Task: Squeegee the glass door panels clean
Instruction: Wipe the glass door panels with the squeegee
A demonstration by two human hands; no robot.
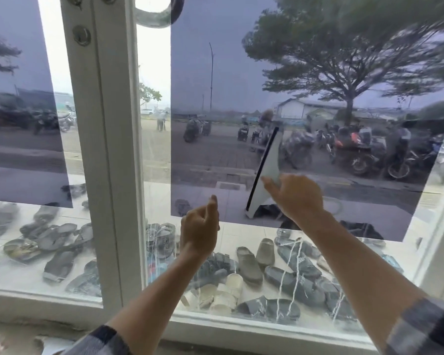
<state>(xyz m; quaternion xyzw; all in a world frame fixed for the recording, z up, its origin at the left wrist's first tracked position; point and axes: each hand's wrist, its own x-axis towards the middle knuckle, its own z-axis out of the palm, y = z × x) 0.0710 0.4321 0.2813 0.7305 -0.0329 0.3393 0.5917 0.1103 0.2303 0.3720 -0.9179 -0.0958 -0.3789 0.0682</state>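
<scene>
A white squeegee with a black rubber edge stands almost upright against the right glass door panel, its blade on the left side. My right hand grips its lower part. My left hand is raised in front of the glass to the left of the squeegee, its fingers loosely curled, with nothing in it. White streaks of liquid run down the lower glass. A dark tinted film covers most of each panel.
A white door frame post separates the left glass panel from the right one, with a metal handle at the top. Several sandals lie on the tiled floor outside. Motorbikes stand beyond.
</scene>
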